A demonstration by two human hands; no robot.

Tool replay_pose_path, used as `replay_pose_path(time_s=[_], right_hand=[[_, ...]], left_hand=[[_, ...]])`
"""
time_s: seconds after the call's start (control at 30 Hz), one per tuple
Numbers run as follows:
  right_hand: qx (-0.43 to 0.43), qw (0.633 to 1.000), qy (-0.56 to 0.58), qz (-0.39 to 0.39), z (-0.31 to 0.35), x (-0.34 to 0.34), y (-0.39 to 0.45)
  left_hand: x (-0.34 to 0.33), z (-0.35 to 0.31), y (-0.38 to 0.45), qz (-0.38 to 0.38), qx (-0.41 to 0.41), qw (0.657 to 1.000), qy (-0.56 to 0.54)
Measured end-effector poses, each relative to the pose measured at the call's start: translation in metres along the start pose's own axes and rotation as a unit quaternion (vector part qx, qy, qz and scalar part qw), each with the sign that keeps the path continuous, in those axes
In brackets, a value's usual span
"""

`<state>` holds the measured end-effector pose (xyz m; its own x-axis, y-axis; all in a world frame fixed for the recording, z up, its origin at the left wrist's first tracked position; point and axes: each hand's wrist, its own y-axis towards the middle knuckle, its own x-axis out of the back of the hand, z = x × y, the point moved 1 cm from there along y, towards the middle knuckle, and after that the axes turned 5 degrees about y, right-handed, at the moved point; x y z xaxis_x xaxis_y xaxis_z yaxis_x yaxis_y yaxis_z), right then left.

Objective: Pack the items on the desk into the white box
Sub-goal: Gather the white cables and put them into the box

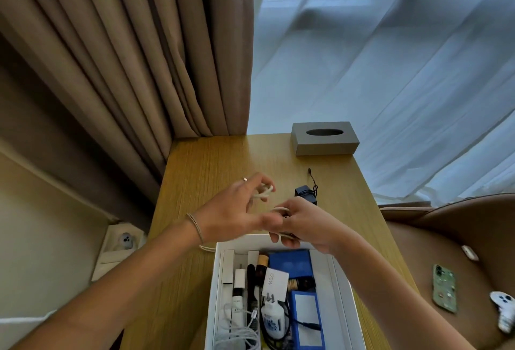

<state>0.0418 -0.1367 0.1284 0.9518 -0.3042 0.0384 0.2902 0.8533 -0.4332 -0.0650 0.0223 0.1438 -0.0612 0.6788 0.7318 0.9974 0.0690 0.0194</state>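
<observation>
Up at the far end of the wooden desk (211, 165) sits a grey tissue box (324, 138), with brown curtains (133, 51) behind on the left and a sheer white curtain (390, 70) on the right. A small dark blue adapter (306, 194) with a thin black cord lies on the desk just beyond the hands, partly covered by the right hand (305, 224). To the right, on a brown chair (459, 238), rest a green phone (444, 288) and a white phone case (503, 310).

Both hands hover over the far edge of the white box (217, 294), blurred by motion. The left hand (237, 210) has fingers loosely curled, pinching a loop of white cable (263, 193); the right hand grips the other end of that cable in curled fingers. How the cable runs between them is hard to make out; a bit of cord shows on the desk just beside the box's far left corner.

The box lies with its long axis running away from the viewer, its near end cut off by the frame. Inside are a white charger (274, 282), white cables, blue boxes (292, 263) and slim tubes, mostly lying lengthwise.
</observation>
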Motion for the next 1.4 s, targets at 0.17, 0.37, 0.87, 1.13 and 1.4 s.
replay_pose_path(time_s=[0.17, 0.37, 0.87, 1.13, 1.4], right_hand=[[-0.032, 0.999, 0.004, 0.004, -0.007, -0.004, 0.003], [0.004, 1.000, -0.024, 0.002, -0.014, 0.003, 0.001], [0.051, 0.954, 0.130, -0.264, -0.089, -0.048, -0.002], [0.001, 0.955, 0.119, -0.271, -0.111, -0.054, -0.010], [-0.035, 0.964, -0.035, -0.261, -0.120, -0.037, -0.019]], left_hand=[[-0.025, 0.013, -0.009, 0.030, -0.001, 0.963, 0.269], [-0.026, 0.019, -0.021, 0.030, 0.043, 0.988, 0.144], [-0.102, 0.010, -0.053, -0.106, 0.255, 0.858, -0.432], [-0.116, 0.011, -0.059, 0.005, 0.225, 0.937, -0.267], [-0.138, 0.028, -0.065, 0.049, 0.198, 0.969, -0.138]])
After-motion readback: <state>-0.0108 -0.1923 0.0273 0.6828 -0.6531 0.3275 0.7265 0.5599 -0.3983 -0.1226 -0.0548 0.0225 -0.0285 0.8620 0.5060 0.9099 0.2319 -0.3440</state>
